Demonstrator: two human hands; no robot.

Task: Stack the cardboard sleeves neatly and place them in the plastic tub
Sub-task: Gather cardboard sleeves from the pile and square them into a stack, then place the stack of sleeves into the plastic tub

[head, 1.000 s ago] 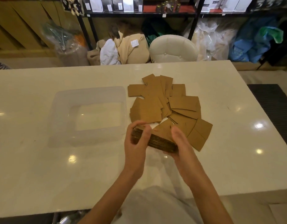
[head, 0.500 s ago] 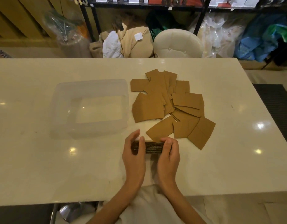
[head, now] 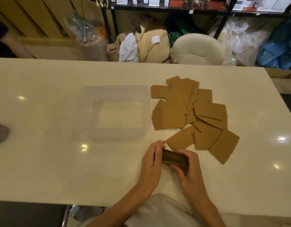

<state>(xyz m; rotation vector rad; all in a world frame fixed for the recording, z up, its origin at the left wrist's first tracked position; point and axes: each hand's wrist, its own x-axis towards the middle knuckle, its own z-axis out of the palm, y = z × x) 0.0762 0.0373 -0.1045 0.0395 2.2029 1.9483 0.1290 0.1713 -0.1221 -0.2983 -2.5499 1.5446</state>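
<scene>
Near the front edge of the white table, a gathered stack of cardboard sleeves stood on edge between both hands. The left hand curled its fingers over the stack's left end, and the right hand gripped the right end, with both forearms angled inward from below. Loose sleeves lay fanned just beyond, beside the plastic tub on their left. Labels on the shelf boxes behind were too blurred to read.

A glossy white table; behind it, black shelving, a cream stool, perhaps bagged fabrics.
</scene>
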